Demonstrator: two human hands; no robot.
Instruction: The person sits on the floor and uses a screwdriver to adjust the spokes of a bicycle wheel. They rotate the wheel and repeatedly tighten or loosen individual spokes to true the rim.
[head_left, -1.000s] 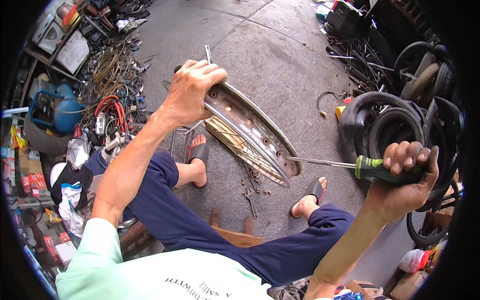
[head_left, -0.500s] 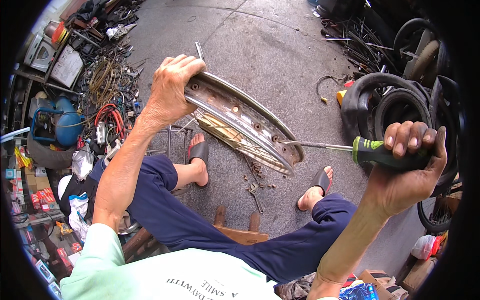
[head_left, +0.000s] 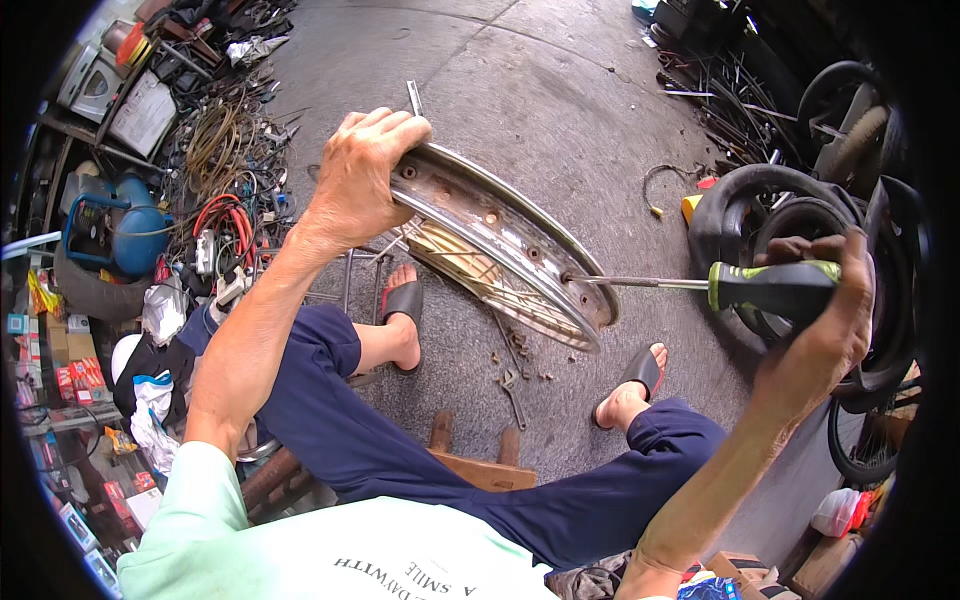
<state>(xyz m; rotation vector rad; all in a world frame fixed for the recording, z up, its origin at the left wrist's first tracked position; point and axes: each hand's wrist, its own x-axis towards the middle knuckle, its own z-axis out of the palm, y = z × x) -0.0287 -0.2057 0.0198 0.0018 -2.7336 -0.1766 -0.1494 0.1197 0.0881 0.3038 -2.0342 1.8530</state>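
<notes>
One scuffed, curved metal wheel rim (head_left: 512, 236) tilts above the rough grey floor (head_left: 610, 150), clenched near its top by the left hand (head_left: 362, 182). The right hand (head_left: 825, 335) grips a green-and-black screwdriver (head_left: 770, 288), its slender steel shaft meeting the drilled channel.

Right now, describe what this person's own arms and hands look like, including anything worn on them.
The left hand and right hand wear no gloves, and no watch or bracelet shows. The left forearm and right forearm are uncovered. A short, pale mint-green sleeve ends near the left elbow; the right one is out of view.
</notes>
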